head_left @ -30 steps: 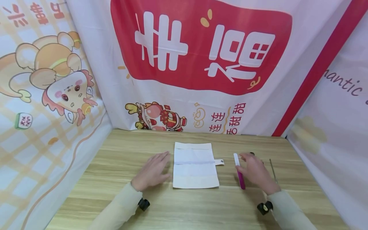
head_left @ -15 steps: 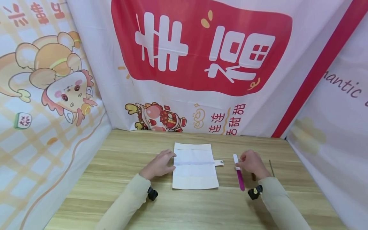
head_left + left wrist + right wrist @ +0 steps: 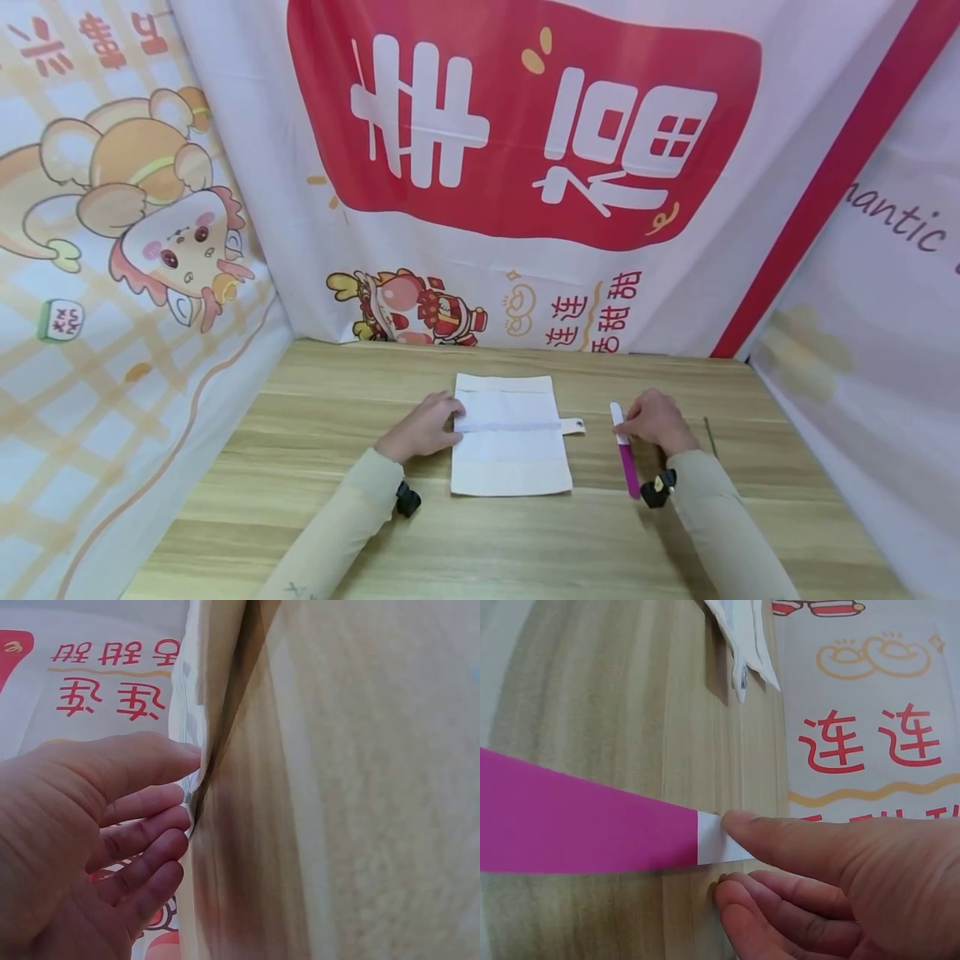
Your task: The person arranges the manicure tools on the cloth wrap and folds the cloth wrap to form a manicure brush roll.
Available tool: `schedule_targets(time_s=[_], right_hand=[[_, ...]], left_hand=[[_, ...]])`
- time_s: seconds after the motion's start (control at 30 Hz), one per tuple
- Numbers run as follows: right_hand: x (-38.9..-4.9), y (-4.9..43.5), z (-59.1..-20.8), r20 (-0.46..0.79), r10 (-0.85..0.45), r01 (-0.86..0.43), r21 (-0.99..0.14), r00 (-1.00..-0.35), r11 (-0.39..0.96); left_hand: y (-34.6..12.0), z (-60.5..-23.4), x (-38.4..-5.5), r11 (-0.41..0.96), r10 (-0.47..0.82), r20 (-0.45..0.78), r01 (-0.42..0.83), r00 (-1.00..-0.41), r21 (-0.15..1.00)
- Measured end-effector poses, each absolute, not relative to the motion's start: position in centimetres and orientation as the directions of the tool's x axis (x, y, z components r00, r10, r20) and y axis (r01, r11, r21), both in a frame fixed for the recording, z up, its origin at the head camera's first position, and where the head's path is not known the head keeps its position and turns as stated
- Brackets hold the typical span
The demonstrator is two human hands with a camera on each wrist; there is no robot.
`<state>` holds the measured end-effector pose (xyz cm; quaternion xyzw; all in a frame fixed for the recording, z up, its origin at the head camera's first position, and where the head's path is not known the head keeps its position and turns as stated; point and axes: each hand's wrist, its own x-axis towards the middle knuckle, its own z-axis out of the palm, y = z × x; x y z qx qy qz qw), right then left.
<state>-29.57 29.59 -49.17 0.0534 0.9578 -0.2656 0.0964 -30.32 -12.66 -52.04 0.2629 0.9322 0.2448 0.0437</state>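
White pouch (image 3: 512, 458) lies unfolded near the middle of the wood-grain tabletop (image 3: 495, 550), a crease across its width, its short snap tab (image 3: 572, 426) pointing right. Left hand (image 3: 422, 426) at the pouch's left edge; grip pinching that edge, thumb and fingertips on it. Right of the tab, a nail file (image 3: 627, 463), set slightly aslant: white at the far end, magenta at the near end. Right hand (image 3: 657, 423) just beside it, grip pinching the white section, thumb tip close to where the colours meet. Thin rod (image 3: 710, 437) farther right, past the right hand. Pale sleeves (image 3: 337, 521) on both arms, a small black device (image 3: 407, 500) at each wrist. Beyond the tabletop's far edge hangs white printed cloth (image 3: 262, 100) bearing a red panel (image 3: 517, 108) with large white characters.
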Motion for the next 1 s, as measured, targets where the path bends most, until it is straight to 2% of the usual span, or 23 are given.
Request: schedule_targets(time_s=[0.2, 0.4, 0.6, 0.83, 1.0], right_hand=[[-30.0, 29.6, -48.6, -0.296, 0.102, 0.238, -0.473, -0.95, 0.848], [-30.6, 29.3, -48.3, -0.357, 0.14, 0.294, -0.424, -0.923, 0.857], [-31.1, 29.4, -48.5, -0.361, 0.121, 0.277, -0.419, -0.925, 0.865], [-31.7, 29.5, -49.5, -0.316, 0.024, 0.198, -0.53, -0.949, 0.824], [-31.7, 29.5, -49.5, -0.293, -0.014, 0.159, -0.557, -0.956, 0.815]], left_hand=[[-12.4, -52.0, -30.4, 0.733, 0.517, 0.043, 0.469, -0.855, 0.492], [-12.2, -52.0, -30.3, 0.712, 0.559, 0.056, 0.513, -0.827, 0.479], [-12.1, -52.0, -30.4, 0.684, 0.586, 0.084, 0.548, -0.806, 0.482], [-12.1, -52.2, -30.7, 0.675, 0.585, 0.083, 0.54, -0.807, 0.503], [-12.1, -52.2, -30.6, 0.673, 0.582, 0.068, 0.527, -0.81, 0.519]])
